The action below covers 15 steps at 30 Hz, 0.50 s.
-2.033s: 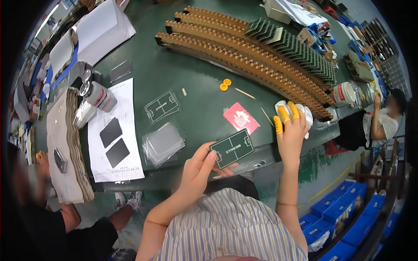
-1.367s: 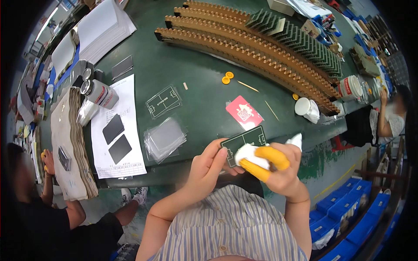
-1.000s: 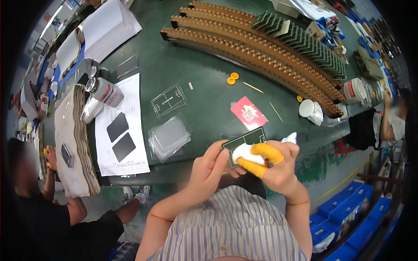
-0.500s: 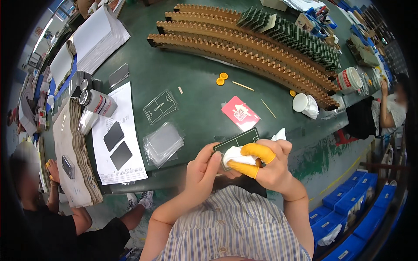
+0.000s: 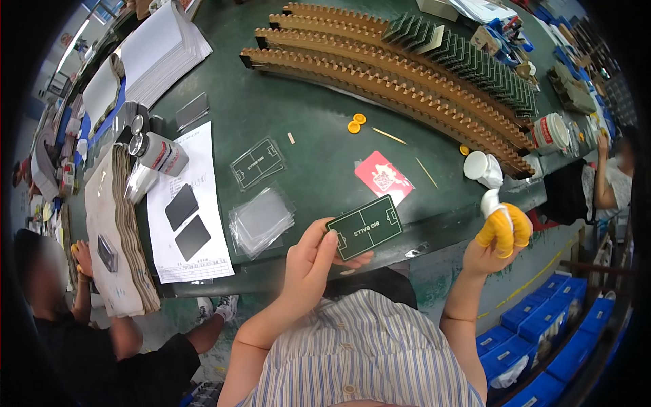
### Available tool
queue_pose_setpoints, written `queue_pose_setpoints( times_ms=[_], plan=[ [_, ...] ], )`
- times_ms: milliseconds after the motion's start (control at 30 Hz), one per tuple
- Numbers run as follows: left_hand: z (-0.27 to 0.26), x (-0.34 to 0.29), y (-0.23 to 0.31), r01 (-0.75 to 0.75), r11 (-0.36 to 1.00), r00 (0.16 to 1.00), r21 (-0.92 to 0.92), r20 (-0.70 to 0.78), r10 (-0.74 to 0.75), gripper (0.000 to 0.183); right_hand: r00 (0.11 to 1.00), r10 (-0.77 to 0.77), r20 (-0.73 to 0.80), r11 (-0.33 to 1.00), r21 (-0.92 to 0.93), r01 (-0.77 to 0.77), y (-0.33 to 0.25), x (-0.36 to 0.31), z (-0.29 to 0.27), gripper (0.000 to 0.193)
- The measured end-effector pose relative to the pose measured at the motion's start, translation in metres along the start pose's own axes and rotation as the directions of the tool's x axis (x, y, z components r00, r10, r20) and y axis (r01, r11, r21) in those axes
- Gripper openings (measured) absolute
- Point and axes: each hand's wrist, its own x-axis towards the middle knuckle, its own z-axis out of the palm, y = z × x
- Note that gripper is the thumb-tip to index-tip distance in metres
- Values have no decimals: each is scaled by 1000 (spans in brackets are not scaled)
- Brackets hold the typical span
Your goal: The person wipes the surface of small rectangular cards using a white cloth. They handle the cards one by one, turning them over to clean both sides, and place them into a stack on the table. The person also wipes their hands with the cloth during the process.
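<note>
My left hand (image 5: 314, 252) grips a flat green card (image 5: 365, 228) by its left end, thumb on top and fingers beneath. White lines like a sports pitch are printed on the card. My right hand (image 5: 500, 234), with yellow finger cots on its fingers, is raised at the table's right edge, closed on a white cloth (image 5: 489, 201). Just beyond the cloth stands a white round-topped bottle (image 5: 477, 165). Past the green card lies a pink card (image 5: 384, 178) with a white print.
Slotted wooden racks (image 5: 380, 81) run across the back, one holding several green cards (image 5: 468, 61). Clear plastic sheets (image 5: 262, 222), a lined card (image 5: 258, 165), wooden sticks (image 5: 390, 136) and yellow finger cots (image 5: 354, 127) lie about. Left are a bottle (image 5: 159, 154), paper (image 5: 203, 241) and a co-worker (image 5: 68, 325).
My right hand has moved right with the white cloth, away from the green card and toward the white bottle. The left hand still holds the card, its printed face now uncovered.
</note>
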Motion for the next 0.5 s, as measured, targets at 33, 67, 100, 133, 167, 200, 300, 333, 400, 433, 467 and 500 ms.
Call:
queue_pose_setpoints(
  times_ms=[33, 67, 100, 133, 167, 200, 300, 333, 400, 433, 467, 500],
  plan=[
    [1, 0, 1, -1, 1000, 1000, -1, -1, 1, 31, 999, -3, -33, 998, -67, 1, 11, -1, 4, 10],
    [1, -1, 0, -2, 1000, 1000, -9, -4, 2, 31, 998, -12, -62, 991, -131, 4, 22, -5, 8, 9],
    [1, -2, -1, -2, 1000, 1000, -17, -8, 2, 31, 1000, -2, 8, 960, -280, 4, 31, -7, 8, 14],
    [0, -2, -2, -2, 1000, 1000, -24, -12, 2, 31, 995, 62, 82, 949, -314, -33, 31, -6, 11, 18],
    [1, -2, -3, -6, 999, 1000, -34, -9, 6, 31, 980, 127, 151, 934, -350, -67, 30, -3, 13, 21],
    [1, -1, -5, -10, 999, 1000, -43, -4, 9, 31, 957, 194, 217, 916, -390, -97, 29, -1, 15, 25],
    [-2, 0, -8, 8, 995, 999, -102, 38, -4, 30, 917, 273, 289, 914, -376, -154, 18, 0, 16, 31],
    [-3, 0, -8, 20, 992, 998, -126, 57, -13, 30, 914, 279, 296, 922, -347, -170, 13, -2, 16, 32],
    [-2, 0, -8, 35, 990, 998, -138, 58, -28, 30, 915, 269, 301, 951, -237, -201, 2, 0, 15, 30],
    [-2, 1, -7, 44, 989, 997, -142, 63, -35, 30, 910, 278, 308, 959, -147, -244, -3, 0, 14, 29],
    [-1, 1, -7, 39, 989, 998, -140, 61, -31, 30, 904, 287, 316, 957, -56, -284, -9, 0, 14, 28],
    [-1, 0, -7, 35, 990, 998, -137, 60, -27, 30, 902, 286, 324, 953, 2, -303, -15, 1, 13, 25]
  ],
)
